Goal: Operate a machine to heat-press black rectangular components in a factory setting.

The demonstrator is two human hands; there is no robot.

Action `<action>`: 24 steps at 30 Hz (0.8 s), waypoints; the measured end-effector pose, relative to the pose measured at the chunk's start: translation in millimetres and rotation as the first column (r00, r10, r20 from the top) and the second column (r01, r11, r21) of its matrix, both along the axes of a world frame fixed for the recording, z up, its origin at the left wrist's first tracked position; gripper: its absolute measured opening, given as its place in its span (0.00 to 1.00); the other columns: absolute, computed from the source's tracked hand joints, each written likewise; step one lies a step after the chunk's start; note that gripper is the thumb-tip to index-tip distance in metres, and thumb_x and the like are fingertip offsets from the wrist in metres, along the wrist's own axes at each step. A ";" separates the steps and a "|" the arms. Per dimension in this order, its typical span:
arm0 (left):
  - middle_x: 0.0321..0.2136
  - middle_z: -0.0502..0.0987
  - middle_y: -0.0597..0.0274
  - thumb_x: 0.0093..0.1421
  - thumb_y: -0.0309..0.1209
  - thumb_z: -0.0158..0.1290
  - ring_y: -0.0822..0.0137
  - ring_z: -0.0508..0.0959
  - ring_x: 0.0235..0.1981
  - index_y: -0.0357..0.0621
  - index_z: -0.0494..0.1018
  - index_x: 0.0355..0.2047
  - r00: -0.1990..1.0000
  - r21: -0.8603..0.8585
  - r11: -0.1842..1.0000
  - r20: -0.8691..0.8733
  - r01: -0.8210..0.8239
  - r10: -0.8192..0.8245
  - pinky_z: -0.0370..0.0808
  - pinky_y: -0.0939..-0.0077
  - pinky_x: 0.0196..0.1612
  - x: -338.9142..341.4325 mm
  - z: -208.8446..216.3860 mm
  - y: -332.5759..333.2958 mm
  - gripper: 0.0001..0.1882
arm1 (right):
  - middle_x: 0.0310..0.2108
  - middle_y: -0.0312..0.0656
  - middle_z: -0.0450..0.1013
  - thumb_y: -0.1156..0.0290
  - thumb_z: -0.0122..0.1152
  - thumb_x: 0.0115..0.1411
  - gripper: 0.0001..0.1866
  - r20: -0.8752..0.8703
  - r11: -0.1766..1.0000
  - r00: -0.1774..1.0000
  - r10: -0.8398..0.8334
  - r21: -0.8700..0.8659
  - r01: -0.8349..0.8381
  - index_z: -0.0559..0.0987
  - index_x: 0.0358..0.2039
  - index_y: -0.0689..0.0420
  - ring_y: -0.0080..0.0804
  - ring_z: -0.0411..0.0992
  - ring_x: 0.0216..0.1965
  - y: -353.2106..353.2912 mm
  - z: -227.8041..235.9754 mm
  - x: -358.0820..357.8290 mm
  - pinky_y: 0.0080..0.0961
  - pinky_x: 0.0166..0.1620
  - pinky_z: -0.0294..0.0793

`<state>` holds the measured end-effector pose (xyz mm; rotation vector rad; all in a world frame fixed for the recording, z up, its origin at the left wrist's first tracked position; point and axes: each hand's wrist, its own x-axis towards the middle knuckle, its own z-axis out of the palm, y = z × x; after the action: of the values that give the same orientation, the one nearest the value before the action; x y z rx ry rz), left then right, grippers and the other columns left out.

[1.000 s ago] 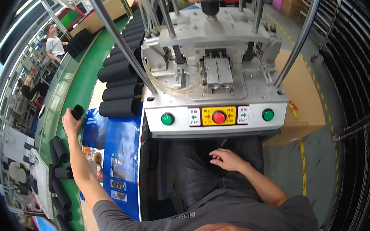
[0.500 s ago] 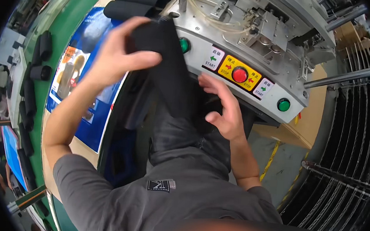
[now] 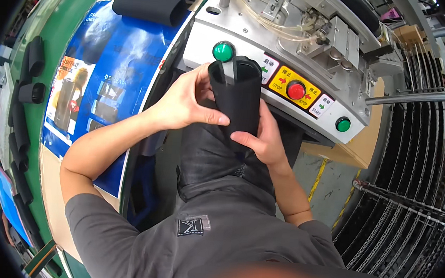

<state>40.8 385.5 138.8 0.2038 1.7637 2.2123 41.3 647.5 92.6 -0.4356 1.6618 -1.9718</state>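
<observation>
A black foam tube (image 3: 239, 96) stands upright in front of my chest, its open end up. My left hand (image 3: 186, 102) grips its left side with the thumb across the front. My right hand (image 3: 262, 137) holds its lower right side. The tube is just before the grey machine's control panel (image 3: 289, 87), which carries two green buttons and a red one.
More black foam tubes (image 3: 157, 6) lie at the top left beside the machine. A blue printed box (image 3: 102, 72) sits on the left. Several black tubes (image 3: 30, 61) lie on the green belt at far left. A metal wire rack (image 3: 418, 170) fills the right.
My left hand went from the green belt at the left to my chest with a black tube. My right hand rose off my lap and took hold of it. The tube now stands upright.
</observation>
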 end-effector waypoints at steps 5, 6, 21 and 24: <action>0.45 0.82 0.57 0.40 0.25 0.84 0.59 0.83 0.50 0.39 0.73 0.60 0.922 -0.215 0.972 -0.348 0.099 -0.170 0.79 0.65 0.61 -10.3 10.8 -15.7 0.47 | 0.59 0.46 0.78 0.71 0.82 0.52 0.44 -0.380 0.979 0.924 0.045 0.199 0.034 0.73 0.70 0.59 0.45 0.76 0.57 14.9 45.6 -9.2 0.36 0.65 0.72; 0.46 0.82 0.57 0.36 0.27 0.85 0.57 0.82 0.52 0.39 0.72 0.61 0.959 -0.046 0.987 -0.235 0.152 -0.159 0.78 0.63 0.62 -9.4 8.2 -16.3 0.50 | 0.60 0.46 0.78 0.72 0.82 0.51 0.44 -0.491 0.951 0.860 0.139 0.309 0.023 0.73 0.69 0.60 0.45 0.75 0.57 21.4 61.3 -13.2 0.37 0.65 0.72; 0.50 0.83 0.56 0.45 0.26 0.81 0.62 0.83 0.48 0.39 0.77 0.58 0.949 -0.333 0.943 -0.299 -0.001 -0.105 0.78 0.64 0.59 19.3 8.3 3.0 0.39 | 0.62 0.49 0.75 0.69 0.86 0.45 0.44 -0.947 0.892 -0.025 0.320 0.292 0.345 0.75 0.63 0.60 0.42 0.75 0.60 -6.2 131.6 -28.4 0.43 0.70 0.68; 0.49 0.83 0.58 0.47 0.26 0.81 0.61 0.83 0.46 0.40 0.79 0.56 0.964 -0.099 0.991 -0.260 -0.087 0.058 0.78 0.63 0.59 15.0 3.0 1.7 0.35 | 0.66 0.51 0.73 0.66 0.90 0.42 0.55 -0.839 0.928 0.469 -0.275 -0.104 0.358 0.70 0.70 0.63 0.42 0.74 0.63 18.2 80.6 -23.9 0.43 0.72 0.69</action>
<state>55.8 387.1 141.8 0.4248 2.0522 2.2143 17.3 665.6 173.2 -1.3134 2.5732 -2.0529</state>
